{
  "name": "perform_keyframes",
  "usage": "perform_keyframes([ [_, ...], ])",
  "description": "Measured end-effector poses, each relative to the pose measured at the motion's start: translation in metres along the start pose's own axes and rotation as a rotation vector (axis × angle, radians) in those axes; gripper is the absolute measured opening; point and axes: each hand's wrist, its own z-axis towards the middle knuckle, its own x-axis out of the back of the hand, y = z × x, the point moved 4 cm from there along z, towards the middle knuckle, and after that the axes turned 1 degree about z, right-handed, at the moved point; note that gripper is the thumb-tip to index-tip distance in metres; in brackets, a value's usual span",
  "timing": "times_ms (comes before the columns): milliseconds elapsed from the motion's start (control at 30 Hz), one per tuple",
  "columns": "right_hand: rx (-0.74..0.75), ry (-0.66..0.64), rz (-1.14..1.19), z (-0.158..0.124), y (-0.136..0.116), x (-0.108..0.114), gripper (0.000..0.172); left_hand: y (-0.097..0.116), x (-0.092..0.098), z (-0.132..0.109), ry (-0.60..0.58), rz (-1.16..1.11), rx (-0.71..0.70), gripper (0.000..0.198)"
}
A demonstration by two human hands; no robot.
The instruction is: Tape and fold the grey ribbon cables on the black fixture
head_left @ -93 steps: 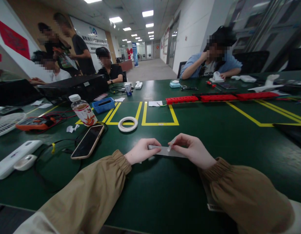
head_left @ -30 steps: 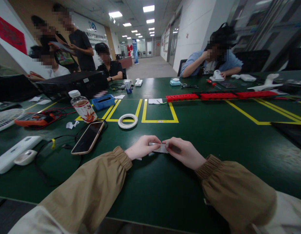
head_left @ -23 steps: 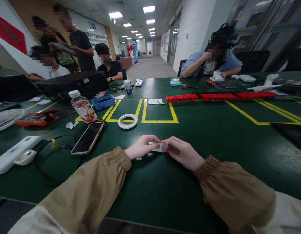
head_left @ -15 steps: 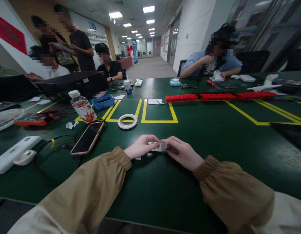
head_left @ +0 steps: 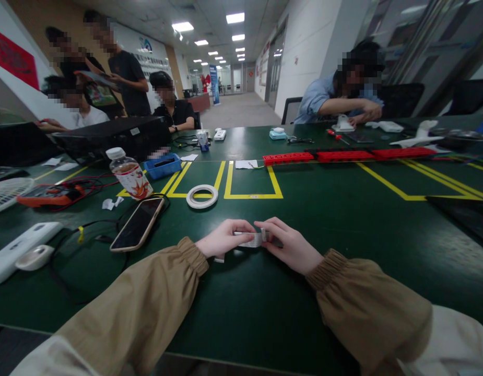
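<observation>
Just in front of me, a thin white strip with faint print (head_left: 254, 240), apparently paper or tape, is held slightly above the table. My left hand (head_left: 225, 237) pinches its left part between thumb and fingers. At the strip's other end, my right hand (head_left: 285, 241) has thumb and fingertips closed around a small upright pale end piece (head_left: 263, 234). I cannot tell whether that piece is folded over or separate. A small pale scrap (head_left: 219, 258) shows below my left hand. Beyond the hands, a roll of white tape (head_left: 202, 196) lies flat.
Left of my hands are a phone (head_left: 138, 224), a tilted-looking drink bottle (head_left: 128, 175), cables, an orange multimeter (head_left: 51, 194) and a white device (head_left: 24, 250). Red plastic strips (head_left: 345, 155) lie across the table's far side. Yellow tape (head_left: 254, 197) marks rectangles. A co-worker (head_left: 343, 104) sits opposite.
My right fingers have shifted at the strip's end, where a small pale piece now stands up. The camera view has turned slightly right. The co-worker opposite has lowered a hand from the face.
</observation>
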Motion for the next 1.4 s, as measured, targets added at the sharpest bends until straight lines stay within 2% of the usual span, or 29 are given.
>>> perform_keyframes([
  [100, -0.015, 0.017, 0.018, 0.000, -0.001, 0.003, 0.035, 0.000, 0.001, 0.000, 0.019, 0.003, 0.006, 0.023],
  [233, -0.040, 0.124, 0.055, 0.000, -0.006, 0.015, 0.018, -0.003, 0.001, 0.001, 0.032, -0.035, 0.038, 0.023],
  [367, -0.036, 0.117, 0.031, -0.001, -0.011, 0.018, 0.024, -0.007, 0.003, 0.001, 0.017, -0.118, 0.059, 0.023],
  [533, 0.069, 0.095, -0.009, -0.001, -0.010, 0.014, 0.016, -0.012, 0.004, 0.000, -0.072, -0.247, 0.085, 0.024],
  [667, 0.065, 0.108, 0.004, -0.001, -0.007, 0.013, 0.014, -0.010, 0.002, -0.001, -0.111, -0.313, 0.093, 0.025],
  [833, -0.016, 0.159, 0.069, -0.004, -0.005, 0.013, 0.017, -0.006, -0.001, -0.002, -0.132, -0.382, 0.109, 0.026],
  [1000, 0.031, 0.175, 0.060, -0.004, -0.008, 0.012, 0.014, -0.005, -0.003, -0.003, -0.112, -0.415, 0.125, 0.025],
  [1233, 0.035, 0.152, 0.065, -0.004, -0.012, 0.011, 0.019, -0.008, -0.004, -0.003, -0.059, -0.398, 0.148, 0.024],
  [1400, -0.034, 0.163, 0.149, -0.002, -0.008, 0.011, 0.034, -0.006, -0.005, -0.004, -0.074, -0.426, 0.137, 0.021],
])
